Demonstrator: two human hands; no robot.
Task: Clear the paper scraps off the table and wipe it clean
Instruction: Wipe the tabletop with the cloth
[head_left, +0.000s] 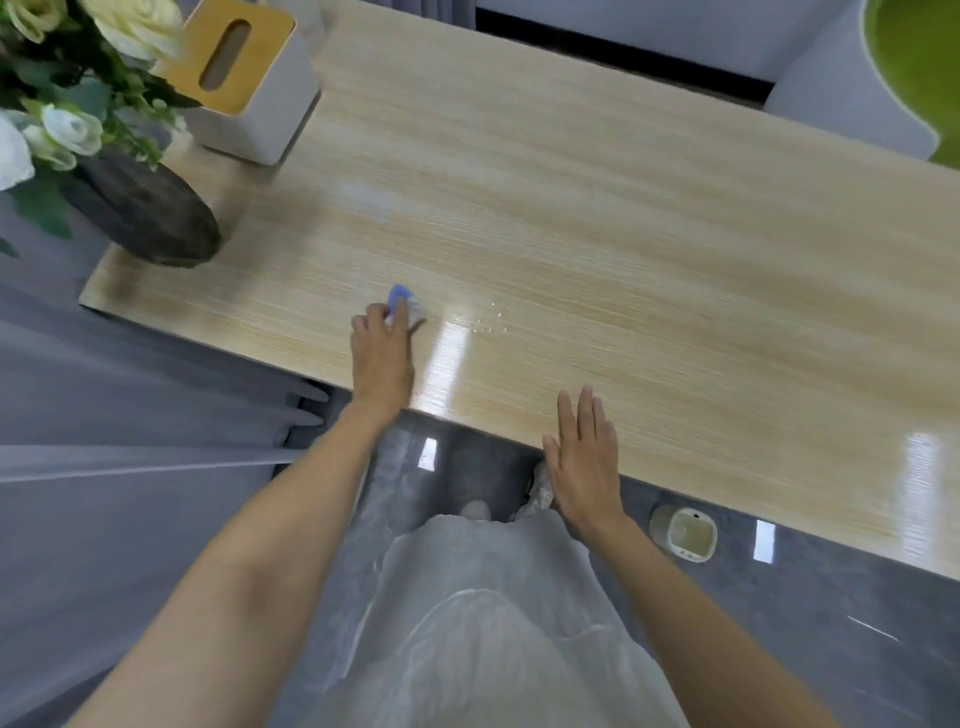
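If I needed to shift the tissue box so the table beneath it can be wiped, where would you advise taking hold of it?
The tissue box stands upright with flat white side walls, and the flowers crowd its left side. I would probably put fingers across those walls just below the wooden lid, coming from the right over the table.

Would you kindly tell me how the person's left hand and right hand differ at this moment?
The left hand grips a blue and white cloth, while the right hand holds nothing. The left hand's fingers curl round the cloth; the right hand's fingers lie straight. The left hand is farther in over the table; the right hand is at its near edge. Both are bare, backs upward.
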